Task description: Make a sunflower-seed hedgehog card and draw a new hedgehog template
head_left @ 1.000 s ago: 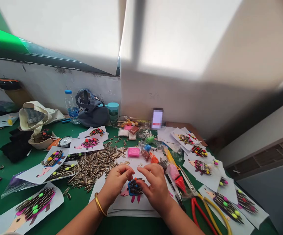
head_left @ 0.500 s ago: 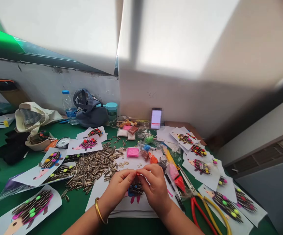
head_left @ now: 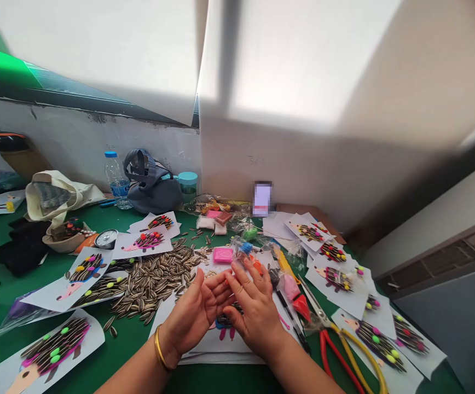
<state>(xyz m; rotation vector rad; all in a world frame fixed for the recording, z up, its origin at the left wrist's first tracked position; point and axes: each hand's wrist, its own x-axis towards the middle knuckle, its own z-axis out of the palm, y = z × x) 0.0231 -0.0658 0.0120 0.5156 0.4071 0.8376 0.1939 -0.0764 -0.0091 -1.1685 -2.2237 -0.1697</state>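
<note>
My left hand (head_left: 196, 314) is turned palm up with its fingers stretched out, and a gold bracelet circles that wrist. Over its fingertips lies my right hand (head_left: 254, 312), palm down, fingers extended. A tiny red-orange bit shows between the fingers of the two hands; its shape is mostly hidden. Beneath them, on white sheets (head_left: 221, 357), is a partly covered hedgehog figure (head_left: 226, 322) with dark seeds on blue and two pink feet. A pink clay block (head_left: 223, 255) sits just beyond the hands. The heap of striped sunflower seeds (head_left: 155, 279) is to their left.
Finished-looking hedgehog cards lie at left (head_left: 57, 350) and right (head_left: 338, 282). Red-and-yellow-handled scissors (head_left: 328, 325), a black pen (head_left: 289, 312) and bagged clay (head_left: 293, 287) are right of the hands. A bottle (head_left: 118, 183), a blue bag (head_left: 153, 186) and a phone (head_left: 262, 198) stand behind.
Both hands have gone from pinched fingertips to flattened, extended fingers. The left palm has turned upward, and the right hand now lies over its fingertips.
</note>
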